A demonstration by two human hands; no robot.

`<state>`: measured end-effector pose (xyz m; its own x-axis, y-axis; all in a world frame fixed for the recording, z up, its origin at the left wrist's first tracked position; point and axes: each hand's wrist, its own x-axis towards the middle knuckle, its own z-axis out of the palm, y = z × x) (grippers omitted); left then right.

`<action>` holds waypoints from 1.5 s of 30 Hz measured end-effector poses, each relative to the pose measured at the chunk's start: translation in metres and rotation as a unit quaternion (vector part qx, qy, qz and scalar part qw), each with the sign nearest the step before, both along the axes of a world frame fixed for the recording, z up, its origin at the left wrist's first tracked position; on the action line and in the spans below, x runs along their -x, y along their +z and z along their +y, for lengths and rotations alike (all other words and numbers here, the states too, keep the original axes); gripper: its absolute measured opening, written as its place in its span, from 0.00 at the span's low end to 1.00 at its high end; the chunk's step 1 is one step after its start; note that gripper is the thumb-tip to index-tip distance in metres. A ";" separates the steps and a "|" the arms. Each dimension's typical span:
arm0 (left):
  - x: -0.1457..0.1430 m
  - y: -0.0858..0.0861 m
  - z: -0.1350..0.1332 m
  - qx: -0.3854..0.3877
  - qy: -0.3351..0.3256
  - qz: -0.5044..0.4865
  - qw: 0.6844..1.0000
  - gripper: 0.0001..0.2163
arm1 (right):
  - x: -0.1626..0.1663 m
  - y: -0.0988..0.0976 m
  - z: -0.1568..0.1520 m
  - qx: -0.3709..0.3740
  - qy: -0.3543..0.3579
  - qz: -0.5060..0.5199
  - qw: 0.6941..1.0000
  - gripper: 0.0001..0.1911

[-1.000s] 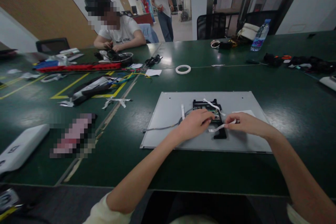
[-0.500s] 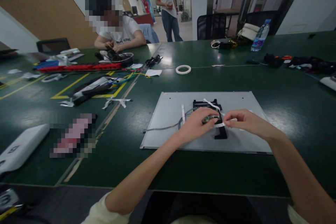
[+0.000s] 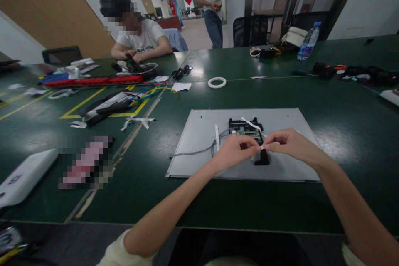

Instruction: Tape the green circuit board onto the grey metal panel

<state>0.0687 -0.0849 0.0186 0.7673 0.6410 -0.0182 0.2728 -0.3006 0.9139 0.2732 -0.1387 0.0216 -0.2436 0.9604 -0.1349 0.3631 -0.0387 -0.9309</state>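
A grey metal panel (image 3: 199,141) lies flat on the green table in front of me. A black bracket (image 3: 263,158) with a small green circuit board (image 3: 247,132) sits on its middle. A grey cable (image 3: 193,151) runs left from the board across the panel. My left hand (image 3: 232,151) and my right hand (image 3: 288,143) meet just above the bracket. Both are closed in a pinch on a short strip of white tape (image 3: 265,146) held between them. Another white tape strip (image 3: 251,124) arches over the top of the bracket.
A white tape roll (image 3: 217,82) lies beyond the panel. Cables, a red strip (image 3: 93,80) and a black-and-silver part (image 3: 107,106) lie on the left. A seated person (image 3: 139,35) works at the far left; another stands behind. A water bottle (image 3: 307,42) stands far right, a white device (image 3: 25,176) near left.
My two hands have come closer together above the bracket. The tape strip between them now shows shorter. The standing person at the back has walked to the right.
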 end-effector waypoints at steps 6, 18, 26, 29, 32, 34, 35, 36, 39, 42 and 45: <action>0.002 -0.003 0.003 -0.001 0.008 -0.020 1.000 0.08 | -0.001 0.001 -0.001 -0.019 -0.021 -0.049 0.998 0.12; 0.004 -0.008 0.001 0.037 0.016 0.008 0.999 0.07 | -0.003 -0.002 0.000 0.010 0.003 -0.070 0.998 0.14; 0.004 -0.014 -0.001 0.058 0.024 0.030 0.998 0.07 | -0.006 -0.004 0.000 0.021 -0.002 -0.116 0.993 0.15; 0.003 -0.016 -0.002 0.056 0.025 0.023 0.998 0.06 | -0.006 -0.004 0.000 0.020 0.008 -0.110 0.994 0.14; 0.002 -0.017 -0.001 0.044 0.033 0.017 0.998 0.06 | -0.006 -0.004 0.000 0.023 0.007 -0.108 0.994 0.14; 0.002 -0.018 0.000 0.038 0.037 0.018 0.998 0.06 | -0.006 -0.003 0.000 0.029 0.001 -0.114 0.993 0.14; 0.002 -0.018 0.000 0.037 0.039 0.021 0.998 0.06 | -0.006 -0.003 0.000 0.031 -0.001 -0.116 0.993 0.14; 0.002 -0.018 0.000 0.038 0.040 0.024 0.998 0.06 | -0.007 -0.003 0.000 0.033 -0.004 -0.117 0.993 0.14; 0.003 -0.019 0.001 0.045 0.032 0.020 0.998 0.07 | -0.008 -0.004 0.000 0.033 -0.004 -0.115 0.993 0.14; 0.003 -0.019 0.001 0.044 0.010 -0.004 0.999 0.07 | -0.008 -0.004 0.000 0.031 -0.003 -0.098 0.995 0.14; 0.003 -0.018 0.001 0.046 -0.005 -0.026 0.999 0.08 | -0.007 -0.003 0.000 0.031 -0.003 -0.085 0.996 0.16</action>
<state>0.0653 -0.0841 0.0011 0.7755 0.6303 -0.0362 0.2214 -0.2179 0.9505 0.2805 -0.1387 0.0182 -0.2067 0.9501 -0.2336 0.5149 -0.0974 -0.8517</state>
